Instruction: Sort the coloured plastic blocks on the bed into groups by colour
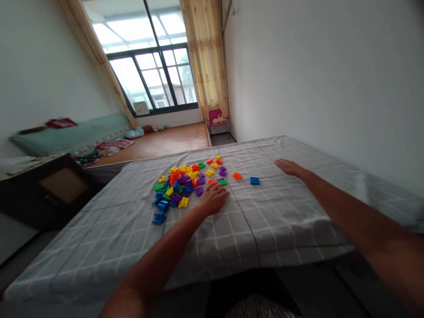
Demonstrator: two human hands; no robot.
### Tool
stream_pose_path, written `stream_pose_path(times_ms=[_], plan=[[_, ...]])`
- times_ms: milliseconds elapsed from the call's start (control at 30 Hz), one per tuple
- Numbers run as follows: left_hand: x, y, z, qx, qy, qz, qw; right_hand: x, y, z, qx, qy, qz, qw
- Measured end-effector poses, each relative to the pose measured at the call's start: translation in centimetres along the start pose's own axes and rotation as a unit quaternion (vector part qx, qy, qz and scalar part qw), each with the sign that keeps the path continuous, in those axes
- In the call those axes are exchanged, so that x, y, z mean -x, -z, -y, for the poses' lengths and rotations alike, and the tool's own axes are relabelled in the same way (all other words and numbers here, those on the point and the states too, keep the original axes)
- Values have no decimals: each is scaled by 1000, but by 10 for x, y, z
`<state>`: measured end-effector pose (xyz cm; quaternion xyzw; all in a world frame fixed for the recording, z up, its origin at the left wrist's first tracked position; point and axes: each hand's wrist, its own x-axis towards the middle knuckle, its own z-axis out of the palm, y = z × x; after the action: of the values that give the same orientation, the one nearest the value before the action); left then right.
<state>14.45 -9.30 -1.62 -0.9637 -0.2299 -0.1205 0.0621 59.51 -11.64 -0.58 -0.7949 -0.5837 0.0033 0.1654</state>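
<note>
A heap of small plastic blocks (180,183) in blue, purple, yellow, orange and green lies on a grey checked bed sheet (265,221). My left hand (214,197) rests knuckles up at the heap's right edge, fingers curled down onto the sheet beside an orange block (212,181); whether it holds anything is hidden. My right hand (289,167) lies flat on the sheet further right, fingers stretched out, holding nothing. A lone orange block (237,176) and a lone blue block (255,180) sit between the two hands.
A white wall runs along the right side of the bed. To the left stand a dark wooden cabinet (49,190) and a low platform with green bedding (73,134). A pink chair (217,118) stands by the curtained window (155,66).
</note>
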Motion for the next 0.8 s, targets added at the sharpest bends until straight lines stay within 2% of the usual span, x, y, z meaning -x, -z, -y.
stream_pose_path(times_ms=[100,167,267,333,400,433,467,533,600,633,700,800], plan=[[19,12,24,-31,55,25,998,-12,-23,83,-48,37,123,991],[38,23,43,-44,82,32,995,-11,-42,129,-80,53,186,978],[69,39,75,-36,125,-5,991,-8,-66,189,-164,142,214,952],[88,46,102,-24,186,-56,981,-9,-77,226,-260,216,210,917],[105,50,134,-11,275,-103,956,-14,-82,257,-350,261,215,874],[113,51,151,-1,322,-116,939,-19,-84,269,-368,272,208,864],[120,50,168,12,369,-121,921,-25,-86,278,-359,276,188,871],[132,46,198,49,439,-99,892,-40,-91,286,-268,252,116,923],[138,40,218,91,477,-59,872,-53,-101,286,-136,208,60,967],[138,37,224,109,487,-43,866,-57,-109,286,-84,197,53,975],[132,31,229,134,491,-28,861,-57,-129,287,-32,215,58,974],[110,26,226,148,482,-27,863,-43,-154,296,-34,277,23,960]])
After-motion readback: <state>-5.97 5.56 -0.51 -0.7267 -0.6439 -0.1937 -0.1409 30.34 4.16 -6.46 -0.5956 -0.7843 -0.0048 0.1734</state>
